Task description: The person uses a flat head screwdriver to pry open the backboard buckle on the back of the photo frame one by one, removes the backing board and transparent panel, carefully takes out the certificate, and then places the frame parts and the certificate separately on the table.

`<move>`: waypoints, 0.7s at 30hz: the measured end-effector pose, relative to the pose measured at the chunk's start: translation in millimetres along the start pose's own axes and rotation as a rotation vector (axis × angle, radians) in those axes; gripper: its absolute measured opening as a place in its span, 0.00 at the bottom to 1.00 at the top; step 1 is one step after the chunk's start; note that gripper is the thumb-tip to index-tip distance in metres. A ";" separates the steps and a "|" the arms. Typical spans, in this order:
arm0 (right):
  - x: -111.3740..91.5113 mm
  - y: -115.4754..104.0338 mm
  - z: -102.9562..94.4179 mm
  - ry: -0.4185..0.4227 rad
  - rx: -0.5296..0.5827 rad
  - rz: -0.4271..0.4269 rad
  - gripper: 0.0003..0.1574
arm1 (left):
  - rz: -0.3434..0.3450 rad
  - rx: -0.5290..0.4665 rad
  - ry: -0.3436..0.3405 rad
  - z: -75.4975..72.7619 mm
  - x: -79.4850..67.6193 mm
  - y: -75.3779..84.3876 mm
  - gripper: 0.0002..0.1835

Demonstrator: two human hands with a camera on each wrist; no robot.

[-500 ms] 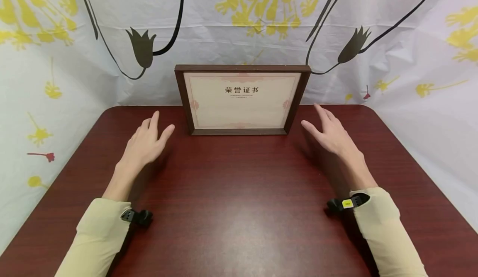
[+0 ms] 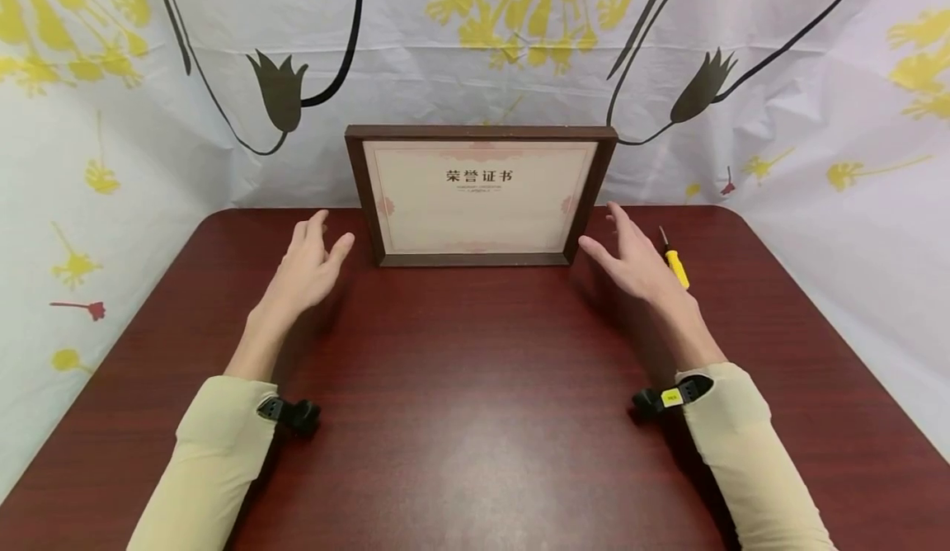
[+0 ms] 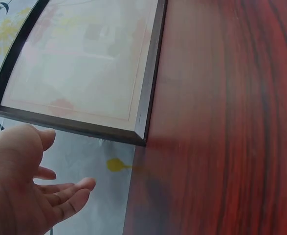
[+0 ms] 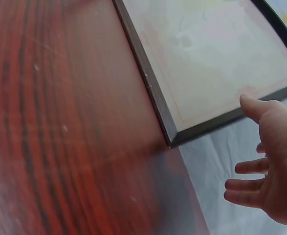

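A dark brown picture frame with a cream certificate inside stands upright near the back edge of the table. To its left is my left hand, empty, with thumb and fingers spread apart; the left wrist view shows the palm facing the frame's side. My right hand reaches up to the other side, empty too, its thumb close to the lower right corner. In the right wrist view the thumb overlaps the frame's side bar, with the fingers spread below it.
A yellow-handled screwdriver lies on the dark red wooden table, just right of my right hand. Behind the table hangs a white curtain printed with flowers. Each wrist carries a small black camera on a strap.
Both hands have moved inward, nearer to the sides of the picture frame. The screwdriver, earlier hidden by the right hand, now shows beside it. The frame stands as before.
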State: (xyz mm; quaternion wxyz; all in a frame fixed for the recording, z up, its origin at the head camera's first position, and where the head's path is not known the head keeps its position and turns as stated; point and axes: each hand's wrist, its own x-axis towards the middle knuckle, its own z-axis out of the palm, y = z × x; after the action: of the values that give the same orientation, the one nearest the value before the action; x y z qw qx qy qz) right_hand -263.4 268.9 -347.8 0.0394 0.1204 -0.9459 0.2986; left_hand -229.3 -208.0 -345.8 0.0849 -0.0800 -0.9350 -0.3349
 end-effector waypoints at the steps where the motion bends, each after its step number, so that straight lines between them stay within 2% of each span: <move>1: 1.3 -0.6 1.9 -0.007 0.003 0.002 0.58 | 0.004 -0.007 -0.003 1.0 1.5 0.7 0.41; 8: 10.4 -6.0 9.9 -0.016 0.031 -0.003 0.61 | 0.023 -0.031 -0.044 3.4 10.4 6.8 0.44; 21: 21.0 -12.4 14.1 0.035 0.052 -0.039 0.57 | 0.068 -0.081 -0.048 8.2 30.9 19.6 0.42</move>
State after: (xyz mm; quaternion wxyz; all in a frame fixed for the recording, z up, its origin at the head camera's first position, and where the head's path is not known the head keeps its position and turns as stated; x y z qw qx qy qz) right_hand -280.6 246.6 -349.4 0.0585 0.1346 -0.9346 0.3241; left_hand -256.2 -184.9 -333.5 0.0704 -0.1232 -0.9192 -0.3674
